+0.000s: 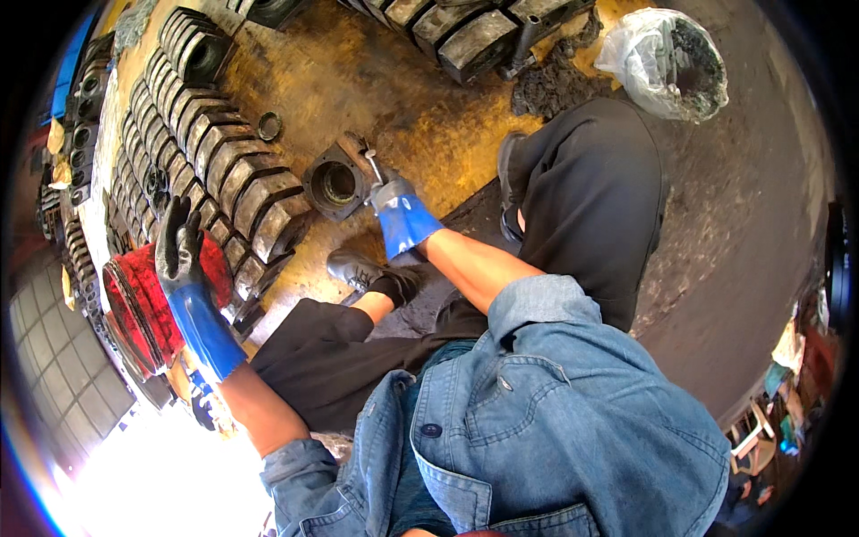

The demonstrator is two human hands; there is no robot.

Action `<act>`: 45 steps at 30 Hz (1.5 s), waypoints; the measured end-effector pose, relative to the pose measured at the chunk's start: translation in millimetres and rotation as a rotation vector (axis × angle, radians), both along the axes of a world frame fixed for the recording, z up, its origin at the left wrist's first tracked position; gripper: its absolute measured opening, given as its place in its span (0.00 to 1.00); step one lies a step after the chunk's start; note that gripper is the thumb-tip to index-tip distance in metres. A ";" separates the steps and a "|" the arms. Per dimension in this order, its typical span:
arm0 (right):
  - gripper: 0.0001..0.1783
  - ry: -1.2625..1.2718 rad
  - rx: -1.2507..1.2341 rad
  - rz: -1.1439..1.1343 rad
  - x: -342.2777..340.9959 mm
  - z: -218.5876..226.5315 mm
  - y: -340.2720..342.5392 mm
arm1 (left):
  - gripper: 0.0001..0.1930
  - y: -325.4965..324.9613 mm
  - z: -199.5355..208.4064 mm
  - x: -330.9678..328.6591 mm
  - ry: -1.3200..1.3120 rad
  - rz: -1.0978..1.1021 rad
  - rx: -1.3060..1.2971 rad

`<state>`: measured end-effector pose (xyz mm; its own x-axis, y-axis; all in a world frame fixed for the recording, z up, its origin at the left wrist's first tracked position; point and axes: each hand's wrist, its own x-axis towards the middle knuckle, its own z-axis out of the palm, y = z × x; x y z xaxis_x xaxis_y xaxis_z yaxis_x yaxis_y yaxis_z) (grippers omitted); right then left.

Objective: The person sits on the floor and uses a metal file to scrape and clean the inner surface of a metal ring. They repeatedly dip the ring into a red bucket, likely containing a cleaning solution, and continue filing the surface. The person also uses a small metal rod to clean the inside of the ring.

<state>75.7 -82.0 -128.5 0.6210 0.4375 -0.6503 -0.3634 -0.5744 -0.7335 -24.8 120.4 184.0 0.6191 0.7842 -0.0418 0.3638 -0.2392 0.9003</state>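
Observation:
My left hand [182, 251], in a blue and dark grey rubber glove, has its fingers stretched out. It lies over or against a red round-sided object [159, 309] with dark rims; contact is hard to tell. My right hand [394, 199], gloved alike, is closed on a slim metal tool [371, 163] whose exact kind is unclear. Its tip is by a brownish piece [353, 148]. Just left of that hand, a square metal flange [334, 185] with a round bore sits on the yellow-brown floor, dark grease inside it.
Rows of stacked metal blocks [228, 170] run along the left, with more blocks [474, 40] at the top. A small metal ring [269, 125] lies near the rows. Dark grease [550, 89] is heaped beside a plastic-lined bucket [676, 67]. My shoe [353, 268] is close to the flange.

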 end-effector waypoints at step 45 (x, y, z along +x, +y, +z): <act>0.18 0.478 -0.073 0.118 6.8 87.1 -66.8 | 0.19 -25.7 -41.8 -10.9 0.092 0.044 0.012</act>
